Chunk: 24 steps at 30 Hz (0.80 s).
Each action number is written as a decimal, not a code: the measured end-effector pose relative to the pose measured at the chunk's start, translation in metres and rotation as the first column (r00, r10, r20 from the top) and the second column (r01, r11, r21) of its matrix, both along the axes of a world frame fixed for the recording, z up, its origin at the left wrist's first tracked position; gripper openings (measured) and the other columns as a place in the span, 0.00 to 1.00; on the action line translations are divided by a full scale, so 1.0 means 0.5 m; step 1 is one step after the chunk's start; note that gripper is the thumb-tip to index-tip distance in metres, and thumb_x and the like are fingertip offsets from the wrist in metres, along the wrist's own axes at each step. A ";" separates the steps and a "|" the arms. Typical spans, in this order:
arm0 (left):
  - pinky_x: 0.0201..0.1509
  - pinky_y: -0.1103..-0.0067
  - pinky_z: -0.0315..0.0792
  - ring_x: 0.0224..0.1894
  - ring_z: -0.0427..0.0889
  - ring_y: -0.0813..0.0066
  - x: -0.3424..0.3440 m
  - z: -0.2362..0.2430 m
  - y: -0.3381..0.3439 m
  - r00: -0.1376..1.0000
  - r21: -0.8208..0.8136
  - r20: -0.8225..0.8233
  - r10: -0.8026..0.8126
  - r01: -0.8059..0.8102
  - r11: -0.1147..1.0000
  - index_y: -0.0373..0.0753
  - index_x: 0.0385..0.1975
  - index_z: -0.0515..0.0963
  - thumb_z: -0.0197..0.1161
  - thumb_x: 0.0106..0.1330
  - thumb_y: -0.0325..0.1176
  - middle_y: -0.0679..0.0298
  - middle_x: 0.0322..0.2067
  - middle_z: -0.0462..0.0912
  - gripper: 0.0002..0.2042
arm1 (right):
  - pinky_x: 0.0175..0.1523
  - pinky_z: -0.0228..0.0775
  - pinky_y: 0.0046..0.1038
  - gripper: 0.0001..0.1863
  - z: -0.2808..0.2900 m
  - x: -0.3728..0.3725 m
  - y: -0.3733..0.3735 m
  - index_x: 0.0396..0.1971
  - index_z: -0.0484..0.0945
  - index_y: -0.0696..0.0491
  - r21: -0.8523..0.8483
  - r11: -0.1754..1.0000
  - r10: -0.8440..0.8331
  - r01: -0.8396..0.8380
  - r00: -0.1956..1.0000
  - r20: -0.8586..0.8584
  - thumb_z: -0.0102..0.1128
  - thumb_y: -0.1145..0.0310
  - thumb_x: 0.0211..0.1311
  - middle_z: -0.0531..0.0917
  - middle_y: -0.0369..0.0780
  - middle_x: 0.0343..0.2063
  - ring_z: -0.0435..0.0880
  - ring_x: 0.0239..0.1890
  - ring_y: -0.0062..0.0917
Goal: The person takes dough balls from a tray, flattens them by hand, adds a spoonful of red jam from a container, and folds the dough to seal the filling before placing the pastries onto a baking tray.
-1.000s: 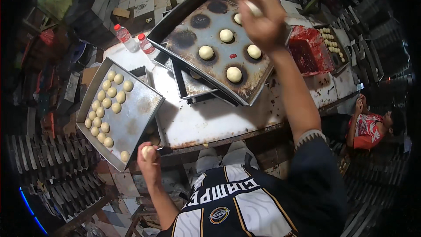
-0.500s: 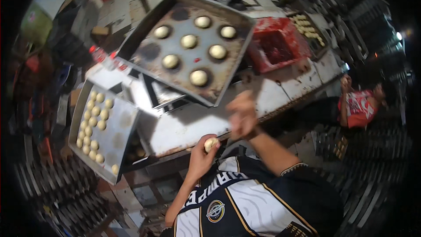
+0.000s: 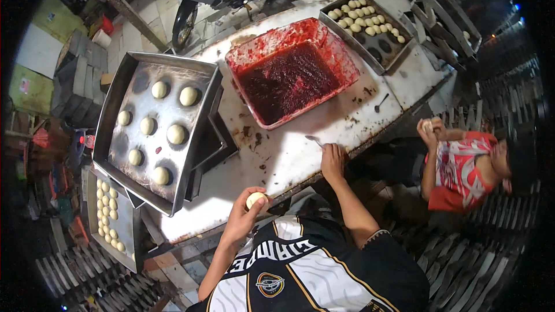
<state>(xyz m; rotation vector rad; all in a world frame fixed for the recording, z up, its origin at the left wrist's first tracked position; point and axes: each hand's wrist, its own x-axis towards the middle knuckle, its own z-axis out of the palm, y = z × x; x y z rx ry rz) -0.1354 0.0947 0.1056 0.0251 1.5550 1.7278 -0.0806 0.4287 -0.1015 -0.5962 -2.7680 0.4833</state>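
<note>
**Dough ball in your left hand, spoon under your right**

Start at the far left: a small tray of raw dough balls (image 3: 108, 215) sits low beside the table, tucked partly under the big dark baking tray (image 3: 156, 127), within reach of your left side. The big tray rests tilted on other pans, and seven rounded pieces lie on it well apart from one another (room to spread, I judge).

Your left hand (image 3: 245, 216) is raised just in front of the table edge, fingers curled about a pale dough ball (image 3: 256, 200) that sits cupped on the fingertips with its top left bare, a hold that keeps the top open for working.

Further right, your right hand (image 3: 333, 159) rests on the white table (image 3: 300, 150) near its front edge, fingers bent down and closed loosely on the handle of a small spoon (image 3: 315, 139), whose tip points toward the red tub of dark red filling (image 3: 289, 75). The tub stands in the middle of the table, reachable from either side.

Beyond it, at the far right corner, a second tray (image 3: 370, 29) holds more small balls crowded at one end. A second spoon (image 3: 379, 103) lies loose near it. At the right edge another person in a red shirt (image 3: 462, 167) holds a piece of dough in both hands.
</note>
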 end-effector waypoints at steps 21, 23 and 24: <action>0.52 0.81 0.75 0.46 0.82 0.80 -0.061 -0.001 0.109 0.908 -0.236 -0.186 0.376 -0.413 0.880 0.37 0.54 0.79 0.66 0.75 0.38 0.62 0.48 0.87 0.14 | 0.36 0.83 0.39 0.10 0.419 -0.490 0.136 0.22 0.88 0.53 0.206 0.582 0.688 -0.786 0.612 0.391 0.60 0.72 0.59 0.88 0.47 0.24 0.91 0.29 0.40; 0.52 0.82 0.75 0.47 0.82 0.80 -0.056 0.000 0.106 0.887 -0.259 -0.214 0.409 -0.455 0.852 0.37 0.53 0.80 0.66 0.75 0.37 0.63 0.48 0.87 0.13 | 0.35 0.83 0.39 0.11 0.408 -0.502 0.128 0.19 0.88 0.52 0.220 0.551 0.693 -0.805 0.588 0.417 0.60 0.71 0.59 0.87 0.46 0.21 0.91 0.27 0.38; 0.52 0.82 0.75 0.47 0.82 0.80 -0.051 -0.001 0.104 0.885 -0.263 -0.214 0.413 -0.460 0.848 0.37 0.53 0.80 0.66 0.75 0.37 0.63 0.48 0.87 0.13 | 0.34 0.83 0.39 0.11 0.405 -0.507 0.122 0.21 0.89 0.52 0.201 0.539 0.694 -0.818 0.566 0.445 0.60 0.71 0.59 0.88 0.46 0.22 0.91 0.28 0.38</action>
